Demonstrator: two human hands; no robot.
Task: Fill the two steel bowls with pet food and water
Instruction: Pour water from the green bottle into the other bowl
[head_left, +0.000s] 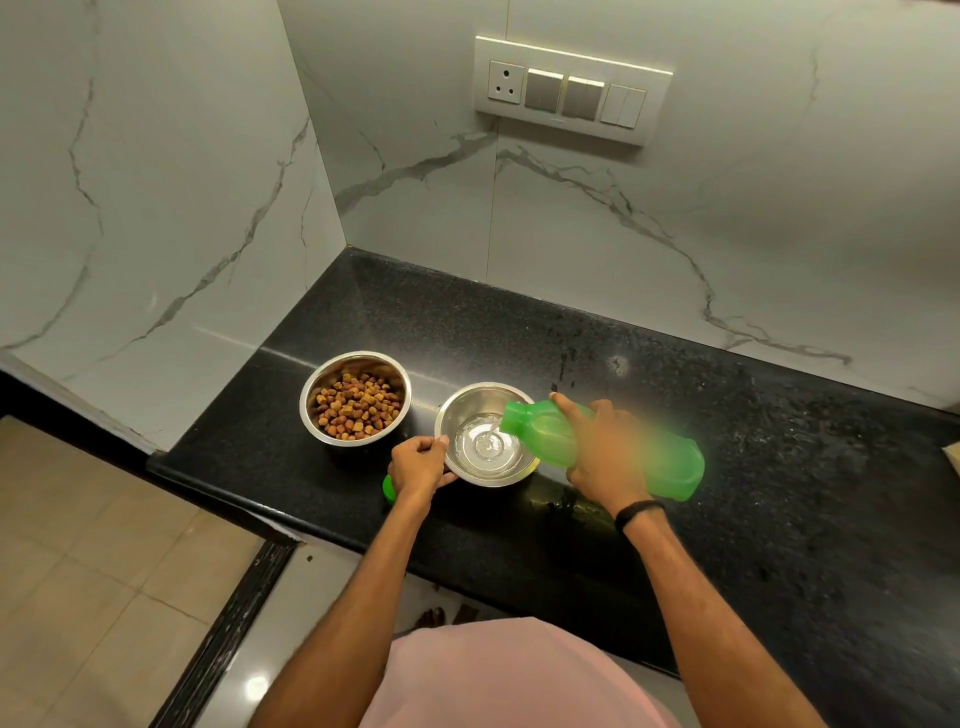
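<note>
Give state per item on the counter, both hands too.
Left bowl: holds kibble.
Right bowl: shallow water, being filled.
Green bottle: uncapped, tilted, pouring.
Green cap: off, by left wrist.
Left hand: gripping right bowl's rim.
Right hand: holding bottle.

White marble-look wall panels (571, 223) w/ grey veins, meeting at a corner behind. Black speckled stone counter (753, 467), glossy, wet-looking patches, maybe water. Switch plate (571, 89) on back wall: one socket, several rockers. Beige floor tiles (78, 545) at left, dark border strip (228, 629) beside lighter polished tile.
</note>
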